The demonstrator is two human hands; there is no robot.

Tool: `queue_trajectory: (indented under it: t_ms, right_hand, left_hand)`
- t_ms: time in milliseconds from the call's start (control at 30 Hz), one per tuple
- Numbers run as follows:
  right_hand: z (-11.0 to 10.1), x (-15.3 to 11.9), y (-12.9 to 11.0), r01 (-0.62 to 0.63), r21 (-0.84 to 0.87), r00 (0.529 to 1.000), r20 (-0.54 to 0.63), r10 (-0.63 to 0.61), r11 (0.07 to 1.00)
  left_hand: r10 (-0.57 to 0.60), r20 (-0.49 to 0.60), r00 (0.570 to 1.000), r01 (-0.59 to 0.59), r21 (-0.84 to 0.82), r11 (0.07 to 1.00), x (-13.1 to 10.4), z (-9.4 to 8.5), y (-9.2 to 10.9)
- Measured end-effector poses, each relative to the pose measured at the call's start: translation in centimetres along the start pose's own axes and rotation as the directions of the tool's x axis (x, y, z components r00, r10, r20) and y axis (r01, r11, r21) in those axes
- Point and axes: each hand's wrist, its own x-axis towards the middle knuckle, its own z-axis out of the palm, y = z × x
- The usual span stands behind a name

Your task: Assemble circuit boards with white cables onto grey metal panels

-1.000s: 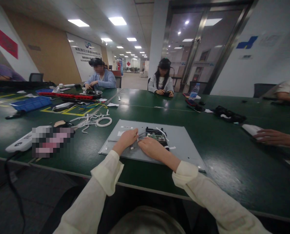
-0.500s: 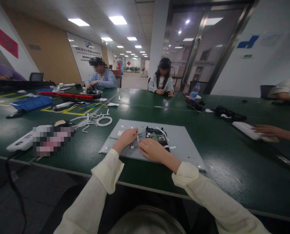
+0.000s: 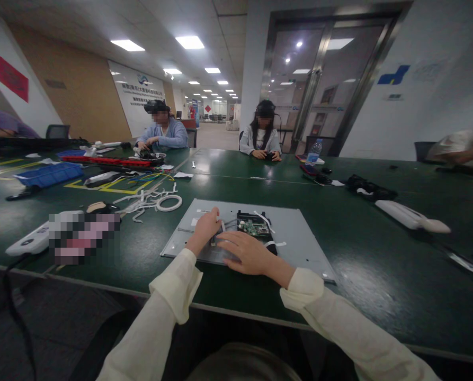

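Green bench (image 3: 224, 185), glass doors (image 3: 286, 74) beyond. Grey panel (image 3: 294, 233) flat near bench edge. Right hand (image 3: 249, 254) over it, fingers apart; left hand (image 3: 205, 229) by cables (image 3: 230, 223), grip hidden, can't tell. Far-right person (image 3: 458, 146) cut off.

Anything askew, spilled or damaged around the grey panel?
Slightly untidy: loose white strips lie tangled beside the white ring, and a tape-like strip sticks out past the black bracket on the grey panel. No spill or obvious damage; left hand and right hand hide some panel.
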Motion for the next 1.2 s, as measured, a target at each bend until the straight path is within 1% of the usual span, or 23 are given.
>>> queue_trajectory:
  t_ms: [133,200,267,333,367,433,500,633,767,867,1000,1200]
  right_hand:
    - [-0.4,-0.1,-0.1,-0.003,0.068,0.999,0.049,-0.001,0.998]
    - [-0.3,-0.1,0.1,-0.015,0.074,0.997,0.077,0.009,0.997]
    - [-0.1,0.0,0.4,-0.035,0.060,0.995,0.090,0.029,0.998]
    - [0.2,0.2,1.1,-0.087,0.025,0.992,0.090,0.085,0.996]
    - [0.4,0.3,1.6,-0.125,0.002,0.988,0.086,0.125,0.992]
    - [0.9,0.4,2.9,-0.213,-0.045,0.974,0.071,0.216,0.976]
    - [1.4,0.4,4.5,-0.309,-0.091,0.948,0.047,0.314,0.947]
    - [1.7,-0.4,7.9,-0.481,-0.176,0.872,0.009,0.490,0.859]
    - [1.3,-2.3,11.1,-0.612,-0.243,0.783,-0.052,0.619,0.753]
    - [0.9,-4.2,13.1,-0.689,-0.278,0.713,-0.097,0.694,0.669]
    - [0.3,-7.0,15.2,-0.786,-0.336,0.590,-0.157,0.792,0.519]
    - [-0.4,-10.4,17.6,-0.864,-0.385,0.434,-0.240,0.869,0.325]
  left_hand:
    - [0.021,-0.004,1.000,-0.021,0.101,0.995,-0.7,-0.5,0.5]
    - [0.032,-0.058,0.998,-0.023,0.147,0.989,-1.1,-0.9,0.6]
    - [0.016,-0.135,0.991,0.007,0.170,0.985,-1.5,-1.3,0.5]
    - [-0.010,-0.194,0.981,0.045,0.174,0.984,-1.8,-1.6,0.4]
    - [-0.018,-0.206,0.978,0.055,0.173,0.983,-1.9,-1.7,0.3]
    - [-0.020,-0.209,0.978,0.057,0.171,0.984,-2.1,-1.8,0.1]
    - [-0.011,-0.195,0.981,0.045,0.171,0.984,-2.3,-1.8,0.1]
    - [0.008,-0.152,0.988,0.017,0.163,0.987,-2.6,-1.8,0.4]
    - [0.019,-0.085,0.996,-0.007,0.138,0.990,-2.6,-2.0,0.8]
    - [0.034,-0.071,0.997,-0.027,0.106,0.994,-2.7,-2.1,1.0]
    - [0.027,-0.051,0.998,-0.022,0.084,0.996,-2.8,-2.2,1.1]
    - [0.045,-0.060,0.997,-0.040,0.073,0.997,-2.8,-1.8,0.9]
